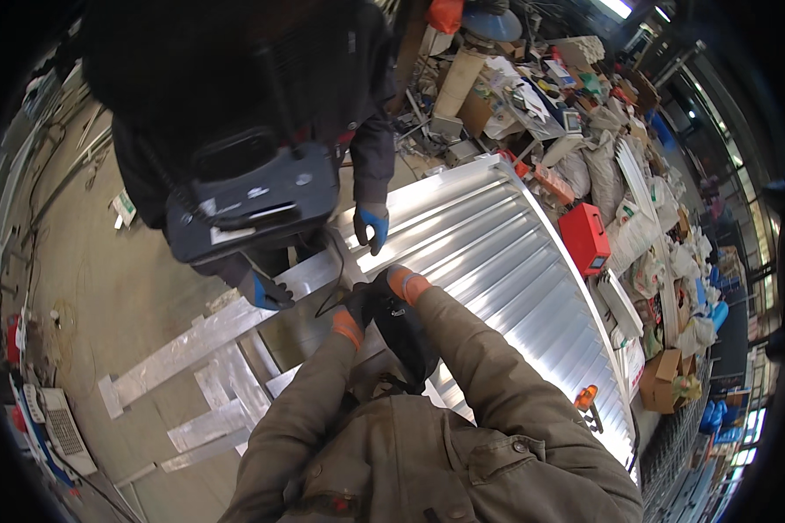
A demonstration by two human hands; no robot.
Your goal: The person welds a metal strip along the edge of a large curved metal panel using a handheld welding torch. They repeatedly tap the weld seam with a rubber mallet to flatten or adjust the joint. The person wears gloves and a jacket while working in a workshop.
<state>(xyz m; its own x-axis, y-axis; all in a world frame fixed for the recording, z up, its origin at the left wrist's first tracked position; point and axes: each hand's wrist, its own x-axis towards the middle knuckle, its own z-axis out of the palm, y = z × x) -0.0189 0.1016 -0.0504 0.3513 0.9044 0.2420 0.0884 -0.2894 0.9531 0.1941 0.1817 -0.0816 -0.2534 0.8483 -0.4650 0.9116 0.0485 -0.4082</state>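
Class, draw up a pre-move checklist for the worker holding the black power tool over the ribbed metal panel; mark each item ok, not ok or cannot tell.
1. Both hands on the black tool: left hand, right hand: ok.
2. Gloves on: ok.
3. Co-worker's blue-gloved hand off the ribbed panel: not ok, it rests at the edge.
4. Tool tip position: cannot tell, hidden.
5. Cord routing: cannot tell.

The ribbed metal panel [506,270] lies at the centre, running from twelve o'clock down toward four, with the person's left hand [355,315] and right hand [399,284] close together on a power tool [407,329] at its near edge. A co-worker [235,113] stands at eleven o'clock, one gloved hand [372,225] on the panel's far end. Metal bars [201,366] lie at eight o'clock, a boxy case [584,237] at two, just beside the panel, with piled clutter [584,96] behind.
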